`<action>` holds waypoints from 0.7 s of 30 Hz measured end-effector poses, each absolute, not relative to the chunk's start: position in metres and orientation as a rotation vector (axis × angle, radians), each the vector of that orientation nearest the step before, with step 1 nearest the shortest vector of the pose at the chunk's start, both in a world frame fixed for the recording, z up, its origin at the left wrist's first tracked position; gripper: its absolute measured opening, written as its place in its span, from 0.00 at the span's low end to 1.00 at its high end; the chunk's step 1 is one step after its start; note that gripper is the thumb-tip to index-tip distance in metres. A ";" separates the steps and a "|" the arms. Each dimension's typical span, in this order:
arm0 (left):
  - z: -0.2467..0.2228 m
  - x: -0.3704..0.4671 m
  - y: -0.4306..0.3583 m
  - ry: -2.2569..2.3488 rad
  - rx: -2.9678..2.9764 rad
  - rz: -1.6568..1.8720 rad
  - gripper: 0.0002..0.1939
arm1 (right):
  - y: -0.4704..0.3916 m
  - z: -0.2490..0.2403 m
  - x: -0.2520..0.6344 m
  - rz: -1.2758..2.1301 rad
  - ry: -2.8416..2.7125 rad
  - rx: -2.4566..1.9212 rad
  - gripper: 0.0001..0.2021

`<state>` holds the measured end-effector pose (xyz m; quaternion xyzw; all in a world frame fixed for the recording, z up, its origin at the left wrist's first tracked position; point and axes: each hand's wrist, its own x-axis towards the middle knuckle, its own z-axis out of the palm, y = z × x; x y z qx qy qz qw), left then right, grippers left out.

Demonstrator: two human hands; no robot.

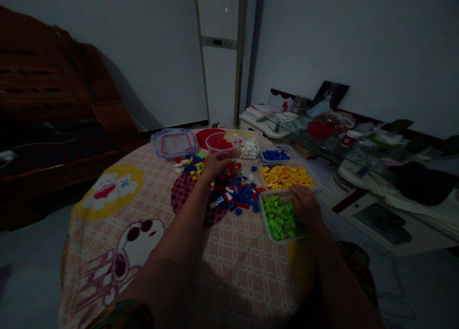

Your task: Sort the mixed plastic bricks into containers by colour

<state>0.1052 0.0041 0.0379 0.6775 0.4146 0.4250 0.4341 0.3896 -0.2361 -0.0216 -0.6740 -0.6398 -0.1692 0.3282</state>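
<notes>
Loose bricks in several colours lie in a pile (242,195) at the middle of the table. My left hand (216,165) is over the far part of the pile, fingers bent toward the right; whether it holds a brick is too dark to tell. My right hand (304,204) rests at the right side of the box of green bricks (281,216), its fingers near the rim shared with the box of yellow bricks (287,177). Farther back stand a box of blue bricks (275,155), white bricks (248,148) and a round tub with red bricks (219,142).
A clear lidded container (175,143) stands at the table's back left. The round table has a patterned cloth (236,281). To the right is a cluttered glass-topped stand (322,147); a wooden bench (53,94) is at the left.
</notes>
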 end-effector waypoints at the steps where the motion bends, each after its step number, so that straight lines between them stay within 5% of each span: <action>1: 0.037 0.105 0.006 0.972 1.560 1.126 0.18 | -0.236 -0.021 0.390 -0.440 -1.675 -1.769 0.17; 14: 0.020 0.102 0.038 0.946 1.030 1.737 0.20 | -0.237 -0.020 0.387 -0.441 -1.666 -1.789 0.17; 21: 0.021 0.114 0.046 0.829 1.277 1.652 0.26 | -0.237 -0.016 0.386 -0.412 -1.668 -1.809 0.17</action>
